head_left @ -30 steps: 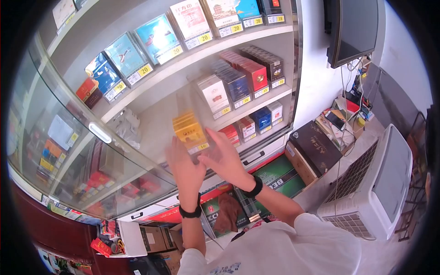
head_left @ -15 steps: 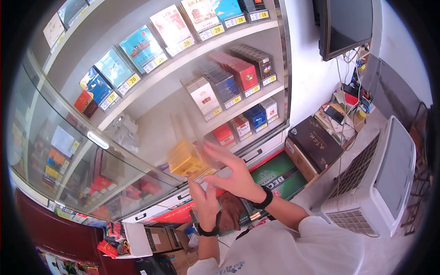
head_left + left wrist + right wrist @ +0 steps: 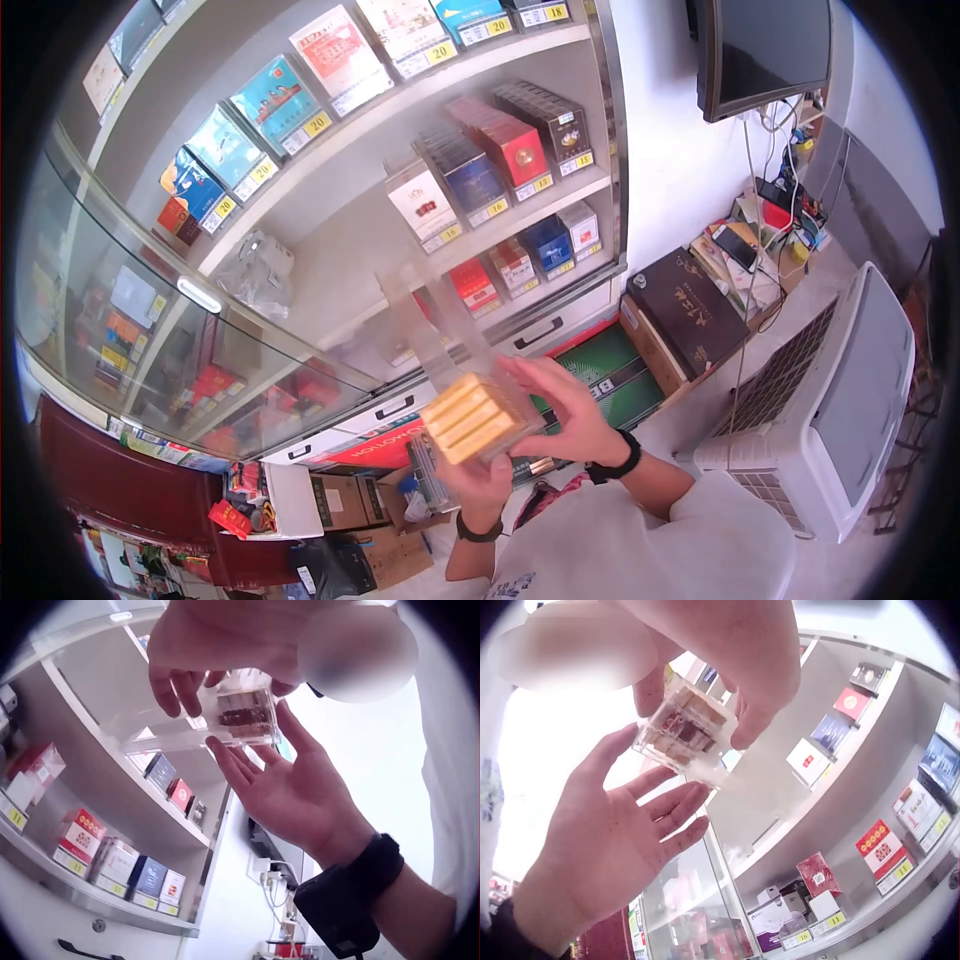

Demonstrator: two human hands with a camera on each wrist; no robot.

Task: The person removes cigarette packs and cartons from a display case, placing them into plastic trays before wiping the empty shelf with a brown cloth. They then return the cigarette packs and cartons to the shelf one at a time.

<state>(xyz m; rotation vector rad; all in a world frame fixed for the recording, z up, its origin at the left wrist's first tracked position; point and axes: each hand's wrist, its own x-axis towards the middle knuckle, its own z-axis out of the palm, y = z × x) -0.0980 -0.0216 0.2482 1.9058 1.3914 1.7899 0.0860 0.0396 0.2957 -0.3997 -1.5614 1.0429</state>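
Observation:
Both hands hold a long clear plastic cigarette tray (image 3: pixel 432 335) in front of the body. Several yellow cigarette packs (image 3: pixel 468 415) stand in its near end, their narrow sides turned up toward the head camera. My left hand (image 3: pixel 478 487) grips the tray from below and the left, thumb and fingers about its near end. From the right, my right hand (image 3: pixel 572 418) grips its side, with the thumb near the front corner. The left wrist view shows the right hand's palm (image 3: pixel 296 791) beneath the tray. In the right wrist view, left fingertips (image 3: pixel 697 791) touch the tray's edge.
A glass-fronted cabinet shelf (image 3: pixel 345 120) with rows of cigarette packs and price tags stands ahead. A plastic bag (image 3: pixel 255 275) lies on it. Below are drawers (image 3: pixel 395 403) and a green carton (image 3: pixel 590 370). To the right stand a dark box (image 3: pixel 685 310) and an air cooler (image 3: pixel 830 410).
Both hands have drawn the cigarette tray away from the shelf, down and right toward the body. It has turned, so the packs' gold faces no longer face the camera.

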